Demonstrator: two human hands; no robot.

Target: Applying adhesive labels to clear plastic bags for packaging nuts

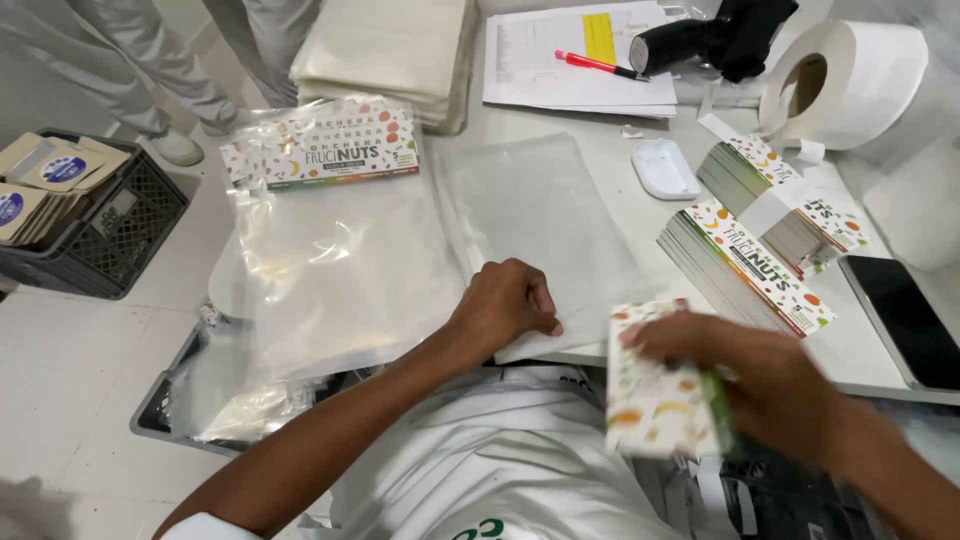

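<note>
My left hand rests as a loose fist on a clear plastic bag lying flat on the white table. My right hand grips a small stack of printed cardboard header cards with fruit pictures, held near the table's front edge and blurred. To the left, a pile of clear bags with printed header cards fixed to their tops hangs partly over the table edge.
Two banded stacks of header cards lie at the right, beside a black phone and a big white label roll. Papers with a red pen, a black handheld device, grey crates and another person's legs are around.
</note>
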